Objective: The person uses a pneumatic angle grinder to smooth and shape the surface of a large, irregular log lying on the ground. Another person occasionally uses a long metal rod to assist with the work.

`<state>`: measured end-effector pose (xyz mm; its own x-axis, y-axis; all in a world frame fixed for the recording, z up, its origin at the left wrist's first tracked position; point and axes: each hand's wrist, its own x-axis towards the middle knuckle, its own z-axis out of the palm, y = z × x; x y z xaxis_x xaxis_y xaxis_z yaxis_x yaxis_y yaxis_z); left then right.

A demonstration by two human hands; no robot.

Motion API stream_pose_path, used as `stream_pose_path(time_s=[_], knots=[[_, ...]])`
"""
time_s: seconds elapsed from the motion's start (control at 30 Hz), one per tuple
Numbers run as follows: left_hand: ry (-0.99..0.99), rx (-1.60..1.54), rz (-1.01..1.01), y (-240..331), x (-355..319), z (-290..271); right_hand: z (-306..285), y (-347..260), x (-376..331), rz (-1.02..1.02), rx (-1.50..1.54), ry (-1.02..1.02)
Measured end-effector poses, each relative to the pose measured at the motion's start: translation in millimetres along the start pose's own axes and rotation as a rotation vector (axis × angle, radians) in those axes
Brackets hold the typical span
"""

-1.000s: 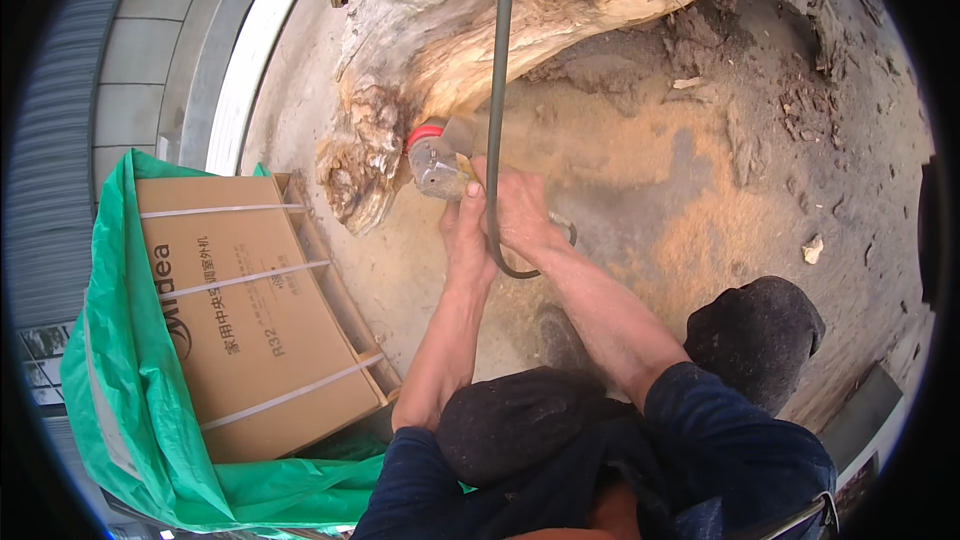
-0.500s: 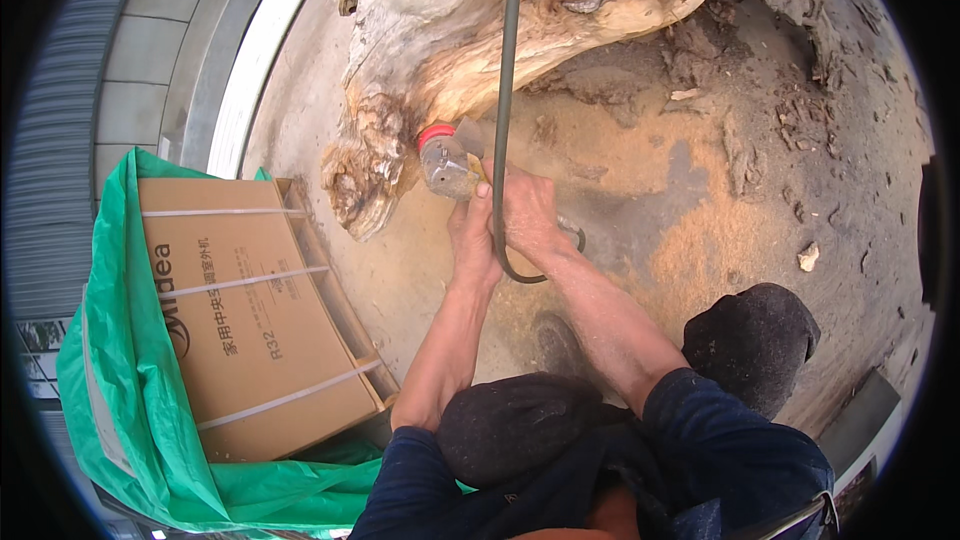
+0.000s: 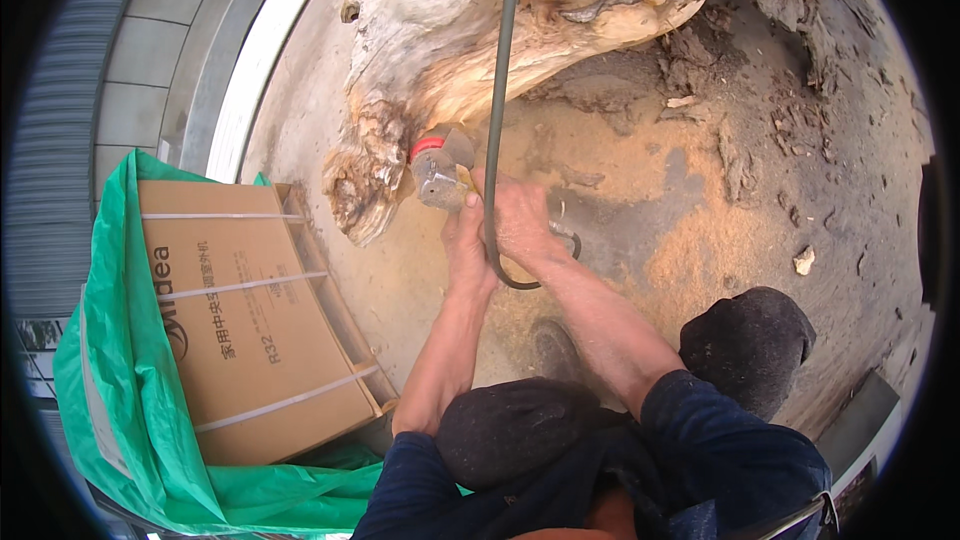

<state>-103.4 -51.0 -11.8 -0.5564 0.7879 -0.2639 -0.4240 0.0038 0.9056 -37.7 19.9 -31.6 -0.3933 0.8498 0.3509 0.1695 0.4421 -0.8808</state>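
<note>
Power grinder [image 3: 438, 172] — gripped by left hand [image 3: 466, 236] and right hand [image 3: 517, 223], fingers closed around it, head pressed to gnarled log [image 3: 450, 30]; cable [image 3: 500, 90] is looped clear — sawdust floor [image 3: 640, 240] beneath.

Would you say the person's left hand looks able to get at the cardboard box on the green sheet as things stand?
Probably yes, with a stretch: the left hand is gripping the power tool at the log, and only bare sawdust-covered ground lies between it and the cardboard box. It would need to let go first.

Strapped brown cardboard box [image 3: 245, 320] on green sheet [image 3: 110, 380], left.
</note>
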Motion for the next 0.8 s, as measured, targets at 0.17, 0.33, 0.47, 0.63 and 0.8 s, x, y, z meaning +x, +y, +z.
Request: stream_pose_path(time_s=[0.17, 0.33, 0.47, 0.63, 0.8], knots=[[-0.034, 0.050, -0.004, 1.1, 1.3, -3.7, -3.6, -3.8, 0.5, 0.079, -0.011, -0.041], [-0.019, 0.036, -0.051, -1.6, 3.5, -2.7, -11.7, -3.2, -1.0, 0.088, -0.008, -0.010], [-0.023, 0.042, -0.039, 3.1, -0.6, 9.2, -12.2, -1.7, -2.1, 0.115, 0.000, 0.017], [-0.013, 0.079, -0.056, 6.0, -1.7, 13.6, -22.2, -5.6, -1.3, 0.189, -0.038, -0.106], [-0.026, 0.073, -0.067, 7.9, -2.3, 16.2, -16.1, 0.6, -4.0, 0.095, -0.012, 0.035]])
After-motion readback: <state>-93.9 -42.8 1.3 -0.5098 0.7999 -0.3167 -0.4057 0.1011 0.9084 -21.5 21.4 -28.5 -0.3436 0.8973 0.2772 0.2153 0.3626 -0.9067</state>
